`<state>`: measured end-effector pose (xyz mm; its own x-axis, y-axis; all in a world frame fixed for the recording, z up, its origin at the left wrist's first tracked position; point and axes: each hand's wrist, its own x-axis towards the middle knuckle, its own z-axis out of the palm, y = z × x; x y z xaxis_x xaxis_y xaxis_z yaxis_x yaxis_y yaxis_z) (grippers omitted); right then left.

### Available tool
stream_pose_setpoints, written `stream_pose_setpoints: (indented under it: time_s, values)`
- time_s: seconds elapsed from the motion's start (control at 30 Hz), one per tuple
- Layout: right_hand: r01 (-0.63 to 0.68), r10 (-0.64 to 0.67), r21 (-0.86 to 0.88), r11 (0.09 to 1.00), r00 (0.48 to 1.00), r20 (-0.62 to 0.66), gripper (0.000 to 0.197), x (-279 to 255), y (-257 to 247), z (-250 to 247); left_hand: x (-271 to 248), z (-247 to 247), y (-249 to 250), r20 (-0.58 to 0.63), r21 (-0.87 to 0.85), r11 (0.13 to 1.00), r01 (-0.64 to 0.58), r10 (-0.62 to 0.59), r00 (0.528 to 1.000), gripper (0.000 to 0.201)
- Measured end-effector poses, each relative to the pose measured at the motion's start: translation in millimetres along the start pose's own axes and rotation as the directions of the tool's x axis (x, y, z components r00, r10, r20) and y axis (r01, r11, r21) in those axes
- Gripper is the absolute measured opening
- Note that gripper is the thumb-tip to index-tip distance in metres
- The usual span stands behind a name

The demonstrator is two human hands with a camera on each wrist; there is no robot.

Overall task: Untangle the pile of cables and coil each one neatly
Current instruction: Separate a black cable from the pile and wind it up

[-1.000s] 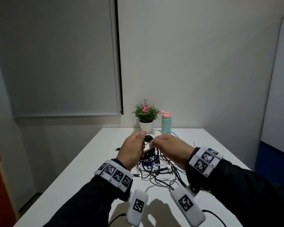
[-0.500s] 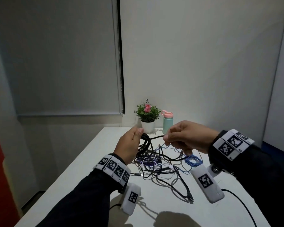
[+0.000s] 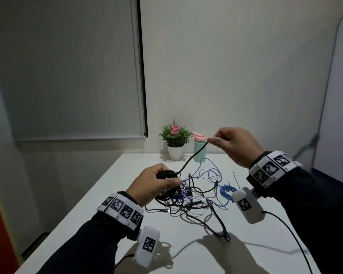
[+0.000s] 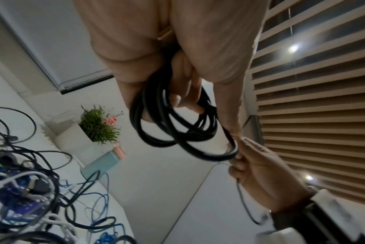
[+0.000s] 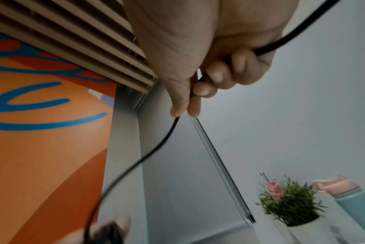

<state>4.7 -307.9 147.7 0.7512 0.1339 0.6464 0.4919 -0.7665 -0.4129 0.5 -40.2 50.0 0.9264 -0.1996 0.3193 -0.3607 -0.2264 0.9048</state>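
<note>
Above the table (image 3: 111, 194), the left hand (image 3: 152, 186) grips the black cable (image 3: 192, 159) coil beside the tangled pile (image 3: 194, 196); left wrist view: loops sit loosely; right wrist view: right hand (image 5: 200, 66) pinches the cable, which could snag the pile

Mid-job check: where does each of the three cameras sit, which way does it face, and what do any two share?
Head: worn high, looks forward and down at the table; both hands and sleeves show.
Left wrist: looks along the left hand, up past the black coil.
Right wrist: looks along the right hand pinching the black cable, up at the wall.
All three share the potted plant and bottle.
</note>
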Motion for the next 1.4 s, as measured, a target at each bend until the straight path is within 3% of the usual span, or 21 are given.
stream_pose_setpoints:
  time_s: [0.1, 0.17, 0.27, 0.37, 0.43, 0.6, 0.7, 0.8, 0.9, 0.97, 1.03, 1.1, 1.2, 1.33, 1.4]
  values:
    - [0.013, 0.0, -0.182, 0.983, 0.998, 0.07, 0.024, -1.9, 1.7, 16.1, -1.8, 6.7, 5.5, -0.055, -0.154, 0.988, -0.03, 0.022, 0.998, 0.037]
    - [0.107, -0.087, -0.25, 0.962, 0.992, 0.089, 0.04, -9.8, -3.1, 24.5, -2.1, 12.6, 9.6, -0.079, -0.289, 0.957, -0.015, -0.008, 0.997, 0.032]
    - [0.337, -0.328, -0.004, 0.942, 0.92, 0.212, 0.058, -27.2, -19.5, 37.7, -2.9, 21.1, 10.3, -0.098, -0.326, 0.945, 0.003, -0.037, 0.994, 0.028]
    - [0.28, -0.319, 0.155, 0.947, 0.856, 0.406, 0.069, -41.9, -35.5, 54.0, -6.7, 29.9, 14.5, -0.072, -0.393, 0.919, -0.005, -0.025, 0.997, 0.022]
    - [0.211, -0.282, 0.206, 0.955, 0.862, 0.422, 0.059, -45.0, -37.2, 58.5, -10.5, 34.4, 16.9, -0.049, -0.489, 0.872, -0.013, -0.013, 0.999, 0.022]
    - [0.22, -0.328, 0.313, 0.924, 0.877, 0.351, 0.015, -41.8, -40.0, 57.8, -13.1, 40.0, 16.7, -0.051, -0.656, 0.754, -0.044, 0.014, 0.999, 0.056]
    - [0.27, -0.32, 0.197, 0.942, 0.901, 0.293, 0.019, -41.0, -42.7, 59.9, -11.3, 43.3, 22.1, -0.059, -0.701, 0.711, -0.05, 0.011, 0.998, 0.053]
    - [0.317, -0.338, 0.119, 0.941, 0.891, 0.301, 0.022, -40.0, -45.1, 55.8, -11.6, 36.3, 27.7, -0.004, -0.6, 0.8, -0.014, 0.014, 1.0, 0.039]
    - [0.352, -0.333, 0.034, 0.935, 0.842, 0.425, 0.011, -42.3, -43.4, 53.2, -12.4, 24.0, 34.7, 0.133, -0.448, 0.893, 0.041, 0.021, 0.991, 0.036]
    - [0.377, -0.293, -0.069, 0.924, 0.811, 0.506, 0.016, -44.7, -44.6, 53.7, -11.9, 20.7, 41.7, 0.189, -0.299, 0.952, 0.071, -0.014, 0.982, 0.041]
    - [0.412, -0.294, -0.097, 0.906, 0.776, 0.558, 0.022, -44.2, -46.8, 54.9, -11.7, 22.7, 45.7, 0.192, -0.008, 1.0, -0.011, 0.013, 0.981, 0.05]
    - [0.411, -0.309, -0.062, 0.909, 0.768, 0.561, 0.022, -40.4, -47.4, 52.8, -13.1, 26.2, 44.1, 0.193, 0.206, 0.97, -0.126, 0.086, 0.977, 0.06]
    - [0.374, -0.325, 0.005, 0.927, 0.799, 0.505, 0.023, -35.1, -40.7, 46.3, -14.2, 26.5, 38.3, 0.132, 0.216, 0.97, -0.113, 0.086, 0.988, 0.066]
    - [0.208, -0.3, 0.241, 0.948, 0.837, 0.458, 0.024, -33.2, -21.8, 41.5, -13.0, 23.4, 38.6, 0.082, 0.032, 0.999, -0.011, 0.008, 0.997, 0.029]
    - [0.06, -0.268, 0.456, 0.888, 0.873, 0.407, 0.019, -30.7, -13.7, 39.8, -14.4, 21.0, 38.5, 0.084, 0.109, 0.992, -0.061, 0.052, 0.995, 0.012]
